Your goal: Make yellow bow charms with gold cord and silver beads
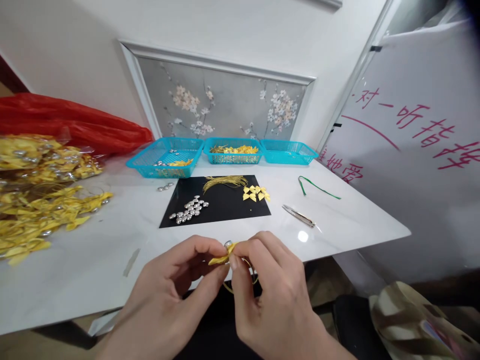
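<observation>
Yellow ribbon (216, 260), folded small, sits between our two hands at the lower centre of the frame, with a silver bead (227, 243) showing just above it. Its long axis slopes from lower left to upper right, running across from one set of fingers to the other. Our left hand (168, 295) has thumb and index finger nearly together around the left end, a slim gap showing behind the tips; our right hand (273, 282) pinches the right end tightly, thumb against index. Both hands are equally near, each touching the piece. Thin gold cord (228, 288) loops below our right fingers. Just beyond, at the middle of the frame, a black mat (221, 207) bears loose silver beads (189, 210), gold strands (225, 182) and yellow bows (256, 193). Metal snips (299, 216) lie right of it; blue baskets (234, 159) line the wall behind.
</observation>
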A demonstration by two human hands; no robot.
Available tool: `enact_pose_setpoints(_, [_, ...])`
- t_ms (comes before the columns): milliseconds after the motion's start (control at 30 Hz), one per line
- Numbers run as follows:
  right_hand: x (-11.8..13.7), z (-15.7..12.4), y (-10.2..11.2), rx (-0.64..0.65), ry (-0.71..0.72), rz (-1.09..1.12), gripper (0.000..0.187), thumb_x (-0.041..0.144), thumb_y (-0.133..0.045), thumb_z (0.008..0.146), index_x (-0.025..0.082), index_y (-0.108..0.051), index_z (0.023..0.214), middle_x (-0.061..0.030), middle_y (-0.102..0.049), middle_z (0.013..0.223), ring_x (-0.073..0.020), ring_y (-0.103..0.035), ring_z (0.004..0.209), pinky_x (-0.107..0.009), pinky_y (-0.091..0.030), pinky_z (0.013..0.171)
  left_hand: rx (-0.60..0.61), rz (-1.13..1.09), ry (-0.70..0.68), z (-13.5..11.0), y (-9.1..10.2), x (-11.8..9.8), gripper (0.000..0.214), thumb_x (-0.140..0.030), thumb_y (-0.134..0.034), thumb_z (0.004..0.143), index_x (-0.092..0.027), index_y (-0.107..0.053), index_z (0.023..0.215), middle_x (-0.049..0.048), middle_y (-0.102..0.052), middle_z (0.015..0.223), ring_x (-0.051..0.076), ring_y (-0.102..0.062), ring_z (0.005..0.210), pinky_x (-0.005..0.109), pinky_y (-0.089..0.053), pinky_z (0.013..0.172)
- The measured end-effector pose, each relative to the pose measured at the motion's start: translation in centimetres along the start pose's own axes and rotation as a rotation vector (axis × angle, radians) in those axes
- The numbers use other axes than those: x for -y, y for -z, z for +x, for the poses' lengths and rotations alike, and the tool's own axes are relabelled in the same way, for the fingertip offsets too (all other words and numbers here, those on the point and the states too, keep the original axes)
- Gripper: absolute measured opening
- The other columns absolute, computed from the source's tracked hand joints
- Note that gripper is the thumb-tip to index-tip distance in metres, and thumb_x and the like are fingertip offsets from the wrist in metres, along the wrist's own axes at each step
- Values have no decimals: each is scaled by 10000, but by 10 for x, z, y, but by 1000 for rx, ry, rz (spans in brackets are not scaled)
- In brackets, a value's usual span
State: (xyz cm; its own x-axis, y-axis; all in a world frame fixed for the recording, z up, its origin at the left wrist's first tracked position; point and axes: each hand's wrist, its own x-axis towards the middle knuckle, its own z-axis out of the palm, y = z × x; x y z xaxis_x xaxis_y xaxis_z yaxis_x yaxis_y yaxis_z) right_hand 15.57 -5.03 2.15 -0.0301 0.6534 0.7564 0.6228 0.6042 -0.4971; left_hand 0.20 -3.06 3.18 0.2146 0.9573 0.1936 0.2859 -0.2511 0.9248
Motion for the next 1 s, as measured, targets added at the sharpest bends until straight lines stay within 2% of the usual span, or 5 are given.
enact_pose_setpoints(267, [-1, -2, -2, -19, -12, 42, 170, 57, -473, 884, 144, -596, 805, -52, -566, 691, -179, -533, 649, -300, -438, 576, -44, 83, 14, -1, -1, 4, 115, -378, -695, 839, -286, -678, 907, -25, -740, 823, 141, -695, 752, 148, -557, 697])
enact_pose_setpoints(500, [0, -1, -1, -14, -17, 19, 171, 56, -474, 875, 146, -596, 794, -50, -569, 676, -178, -537, 639, -299, -433, 568, -64, 37, 25, 1, -1, -1, 109, -366, -735, 784, -289, -718, 859, -16, -763, 798, 174, -710, 733, 187, -581, 658])
enact_pose_setpoints(733, [-1, -2, -2, -6, -48, 48, 171, 61, -490, 875, 136, -613, 782, -51, -586, 683, -175, -553, 643, -303, -455, 581, -30, -55, 112, 4, 4, -1, 127, -400, -782, 739, -292, -758, 799, -16, -770, 748, 162, -708, 690, 176, -574, 632])
enact_pose_setpoints(900, [-5, 2, 13, 115, -151, 255, 120, 144, -544, 919, 162, -662, 924, -35, -649, 812, -157, -612, 756, -279, -504, 662, 42, -75, 156, 5, 10, 6, 138, -420, -764, 768, -293, -755, 821, -10, -762, 784, 163, -686, 720, 192, -551, 641])
enact_pose_setpoints(1000, [-16, 10, 27, 120, -249, 398, 196, 194, -496, 979, 191, -691, 1000, -17, -655, 829, -122, -612, 731, -246, -511, 638, 35, -55, 175, 5, 11, 7, 139, -428, -763, 762, -291, -753, 787, -14, -749, 751, 151, -664, 671, 184, -526, 594])
